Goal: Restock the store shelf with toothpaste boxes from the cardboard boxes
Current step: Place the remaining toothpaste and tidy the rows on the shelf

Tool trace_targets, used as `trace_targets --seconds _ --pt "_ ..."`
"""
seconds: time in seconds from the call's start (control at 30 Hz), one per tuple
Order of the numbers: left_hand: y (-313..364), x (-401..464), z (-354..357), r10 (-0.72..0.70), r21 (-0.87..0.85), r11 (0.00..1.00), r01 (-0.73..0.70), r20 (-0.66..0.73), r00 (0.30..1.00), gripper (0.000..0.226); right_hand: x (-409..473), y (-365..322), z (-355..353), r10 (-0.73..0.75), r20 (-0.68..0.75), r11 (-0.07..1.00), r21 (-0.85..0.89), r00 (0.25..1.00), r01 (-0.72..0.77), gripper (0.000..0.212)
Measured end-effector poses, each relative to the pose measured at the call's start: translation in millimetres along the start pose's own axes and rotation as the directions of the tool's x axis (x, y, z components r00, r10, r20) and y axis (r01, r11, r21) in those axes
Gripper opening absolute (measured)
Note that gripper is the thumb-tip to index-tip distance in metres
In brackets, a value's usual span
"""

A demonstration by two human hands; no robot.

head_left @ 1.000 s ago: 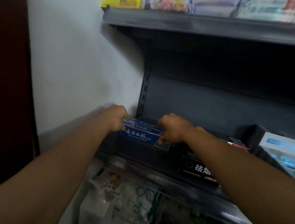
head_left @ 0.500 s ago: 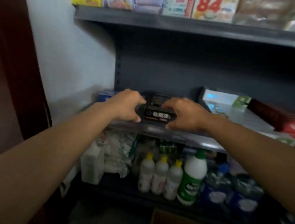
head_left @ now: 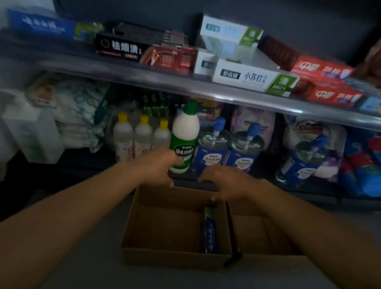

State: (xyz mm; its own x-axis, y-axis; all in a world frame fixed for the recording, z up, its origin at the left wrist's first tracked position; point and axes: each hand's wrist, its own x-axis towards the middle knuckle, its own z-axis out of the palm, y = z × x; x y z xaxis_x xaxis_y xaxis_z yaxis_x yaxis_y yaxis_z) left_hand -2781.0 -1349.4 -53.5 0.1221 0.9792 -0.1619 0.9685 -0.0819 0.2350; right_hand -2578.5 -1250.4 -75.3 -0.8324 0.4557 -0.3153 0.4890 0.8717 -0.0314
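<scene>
Nearly done, by the look of it. On the grey metal store shelf (head_left: 144,77), running from nine o'clock to three o'clock across the upper half, already lined up: a blue toothpaste box (head_left: 41,25) at the far left, black-and-red toothpaste boxes (head_left: 137,51) next to it, white-and-green toothpaste boxes (head_left: 253,78) in the middle, red toothpaste boxes (head_left: 325,69) to the right.

Left to shelve, as far as visible — one dark blue toothpaste box (head_left: 210,232), lying lengthwise against the right wall of the open brown cardboard box (head_left: 172,257) on the floor at six o'clock. Otherwise bare inside that carton. Just beside it, at four o'clock, a second brown cardboard box (head_left: 267,234); nothing seen in the part of it in view, though partly hidden by the right forearm.

Left hand (head_left: 157,166) and right hand (head_left: 226,182) both hovering above the far rim of the first carton, fingers loosely curled and spread, holding nothing, apart from each other and from the remaining box. Right hand the nearer one to it.

Around: on the lower shelf, three small clear bottles with yellow caps (head_left: 143,135), a white bottle with green label and cap (head_left: 184,141), blue-labelled pump bottles (head_left: 228,147), white wrapped packs (head_left: 76,116) toward nine o'clock. Nothing between hands and carton — a free reach down, likely. Shelf front fairly full; a gap for the last box not obvious from here.
</scene>
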Motion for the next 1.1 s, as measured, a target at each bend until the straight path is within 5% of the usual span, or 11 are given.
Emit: trace_targets --seconds 0.2,0.37,0.6,0.77,0.9,1.1 --pt "-3 48 89 0.045 -0.065 0.997 -0.031 0.228 0.973 0.053 22 45 85 -0.08 0.168 0.994 -0.055 0.982 0.09 0.05" --pt "-15 85 137 0.077 -0.128 0.991 -0.042 0.283 0.956 0.05 62 78 152 -0.208 0.291 0.97 -0.065 0.934 0.236 0.053" --pt "-34 114 182 0.057 -0.223 0.974 0.032 0.381 0.923 0.033 118 103 227 -0.199 0.436 0.957 -0.106 0.878 0.27 0.058" --pt "-37 119 208 0.043 -0.195 0.98 0.04 0.403 0.914 0.032 131 109 249 -0.274 0.522 0.803 -0.338 0.808 0.491 0.036" --pt "-42 121 218 0.003 -0.203 0.975 0.089 0.415 0.91 0.035 138 112 254 -0.28 0.595 0.828 -0.248 0.753 0.504 0.054" --pt "-50 119 208 -0.006 -0.218 0.97 0.107 0.417 0.909 0.034 140 109 244 -0.248 0.565 0.906 -0.153 0.787 0.395 0.054"
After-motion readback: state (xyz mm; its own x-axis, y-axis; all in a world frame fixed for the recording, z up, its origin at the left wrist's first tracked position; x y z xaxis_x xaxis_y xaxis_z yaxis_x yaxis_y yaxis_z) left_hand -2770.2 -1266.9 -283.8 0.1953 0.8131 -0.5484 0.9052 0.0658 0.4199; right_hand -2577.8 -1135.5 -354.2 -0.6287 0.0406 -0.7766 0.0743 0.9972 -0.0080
